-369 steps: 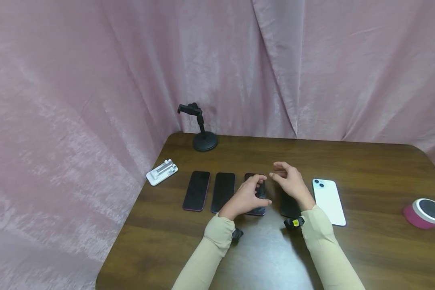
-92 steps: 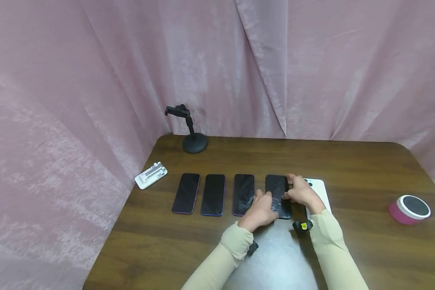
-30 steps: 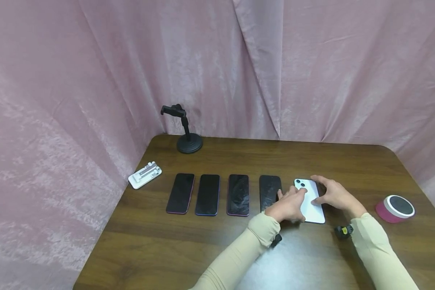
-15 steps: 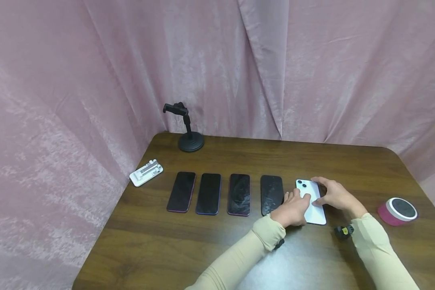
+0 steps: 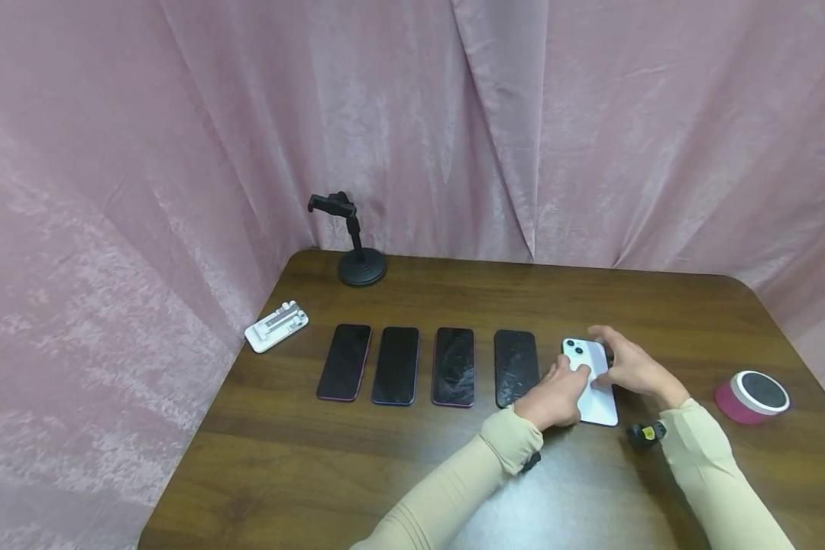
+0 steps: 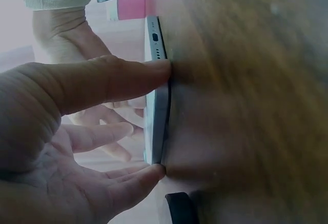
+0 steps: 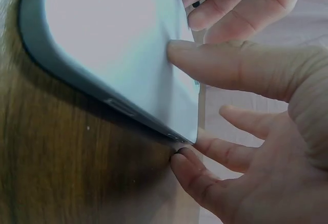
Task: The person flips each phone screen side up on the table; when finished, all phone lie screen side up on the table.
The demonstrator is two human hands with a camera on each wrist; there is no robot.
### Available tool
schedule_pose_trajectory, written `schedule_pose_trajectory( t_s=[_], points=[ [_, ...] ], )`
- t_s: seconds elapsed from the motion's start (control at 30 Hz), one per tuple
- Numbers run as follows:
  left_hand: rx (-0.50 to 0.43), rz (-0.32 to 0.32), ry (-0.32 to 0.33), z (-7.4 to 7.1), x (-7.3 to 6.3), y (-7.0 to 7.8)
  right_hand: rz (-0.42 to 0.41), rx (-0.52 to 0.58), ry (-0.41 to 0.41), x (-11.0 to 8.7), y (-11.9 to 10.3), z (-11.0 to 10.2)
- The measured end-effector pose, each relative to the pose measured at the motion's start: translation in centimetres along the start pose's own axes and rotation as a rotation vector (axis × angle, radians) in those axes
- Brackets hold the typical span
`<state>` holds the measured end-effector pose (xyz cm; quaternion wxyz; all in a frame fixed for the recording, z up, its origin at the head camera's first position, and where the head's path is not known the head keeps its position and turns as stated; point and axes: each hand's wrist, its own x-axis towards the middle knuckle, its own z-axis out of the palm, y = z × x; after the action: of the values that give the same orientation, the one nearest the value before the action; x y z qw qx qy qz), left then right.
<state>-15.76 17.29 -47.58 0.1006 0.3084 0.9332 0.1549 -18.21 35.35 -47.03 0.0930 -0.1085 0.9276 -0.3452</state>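
The white phone (image 5: 596,401) lies back side up at the right end of a row, its two camera lenses toward the far side. My left hand (image 5: 555,393) holds its left side. In the left wrist view that thumb (image 6: 154,73) is at the lower corner and a fingertip sits farther along the edge. My right hand (image 5: 635,370) holds the opposite side; in the right wrist view its thumb (image 7: 192,60) rests on the phone's back, fingers at the edge below. The nearest black phone (image 5: 516,367) lies face up just left, partly behind my left hand.
Several more dark phones (image 5: 454,367) lie face up in the row leftward. A white folding stand (image 5: 276,327) lies by the left table edge. A black phone holder (image 5: 361,266) stands at the back left. A pink-and-white round object (image 5: 741,405) is at the right. Pink curtains (image 5: 426,137) hang behind.
Both hands have moved right along the row, from the third phone to the fourth, then to the white phone. During the last second they have stayed on it, nearly still.
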Motion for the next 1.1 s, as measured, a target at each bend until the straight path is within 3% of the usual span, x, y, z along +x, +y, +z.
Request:
schedule_pose_trajectory(
  t_s=[0.3,0.73,1.1],
  points=[
    [0.029,0.029,0.021,-0.3,-0.1,0.1,-0.019,0.039,0.007,-0.5,-0.7,-0.2],
    [0.021,-0.006,-0.068,0.2,0.3,0.0,0.006,0.002,0.012,-1.0,-0.7,0.1],
    [-0.021,0.0,-0.081,-0.4,0.0,0.4,-0.029,-0.044,0.033,-1.2,-1.1,-0.5]
  ],
)
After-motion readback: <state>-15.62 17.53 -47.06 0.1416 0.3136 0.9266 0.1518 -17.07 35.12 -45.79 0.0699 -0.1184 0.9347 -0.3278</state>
